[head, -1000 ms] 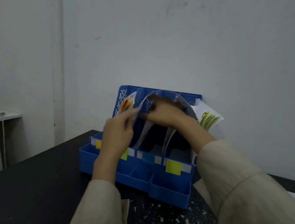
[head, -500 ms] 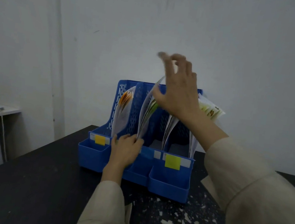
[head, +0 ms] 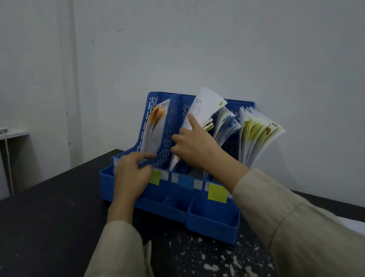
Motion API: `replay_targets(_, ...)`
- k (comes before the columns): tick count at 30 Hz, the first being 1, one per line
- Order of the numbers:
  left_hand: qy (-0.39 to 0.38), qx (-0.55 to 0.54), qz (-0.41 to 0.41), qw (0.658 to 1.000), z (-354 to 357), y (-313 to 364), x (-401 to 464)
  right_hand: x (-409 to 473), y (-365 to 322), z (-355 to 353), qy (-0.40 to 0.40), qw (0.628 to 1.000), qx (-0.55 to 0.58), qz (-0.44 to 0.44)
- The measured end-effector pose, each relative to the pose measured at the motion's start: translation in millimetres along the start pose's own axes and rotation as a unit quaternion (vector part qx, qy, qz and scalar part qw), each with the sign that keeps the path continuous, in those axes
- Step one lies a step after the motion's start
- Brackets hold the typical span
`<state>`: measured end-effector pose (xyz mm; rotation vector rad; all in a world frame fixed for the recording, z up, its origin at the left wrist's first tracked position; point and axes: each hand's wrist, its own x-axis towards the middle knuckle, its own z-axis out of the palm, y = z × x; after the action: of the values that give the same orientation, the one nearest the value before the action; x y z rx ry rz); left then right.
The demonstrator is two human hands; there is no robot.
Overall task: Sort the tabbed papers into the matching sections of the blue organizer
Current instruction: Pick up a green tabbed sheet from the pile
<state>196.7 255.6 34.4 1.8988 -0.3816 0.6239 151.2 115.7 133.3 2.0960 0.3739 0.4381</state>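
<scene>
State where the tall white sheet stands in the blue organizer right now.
In the head view the white sheet stands in the organizer's second section from the left, between the orange-tabbed papers and blue-tabbed papers, with the right hand touching it.

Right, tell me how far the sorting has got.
Done: all four sections of the blue organizer hold papers. In hand: the right hand presses a white sheet into the second section while the left hand steadies the front. Left: a white sheet lies at the right.
</scene>
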Motion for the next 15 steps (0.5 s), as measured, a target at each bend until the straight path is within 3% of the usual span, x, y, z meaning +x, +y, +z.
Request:
replay_targets(5,0.070,0.044,-0.073,0.994,-16.1,-15.9,-4.4,10.4,-10.8,-2.0,-0.009,1.000,0.022,-0.014)
replay_targets(12,0.113,0.022,-0.069,0.991,8.4,-27.6,-9.9,27.2,-18.6,-15.4,-0.013,1.000,-0.001,-0.018)
replay_targets(15,0.127,-0.006,-0.067,0.990,11.6,-31.4,-10.5,32.6,-23.3,-19.3,-0.071,0.997,-0.012,-0.019)
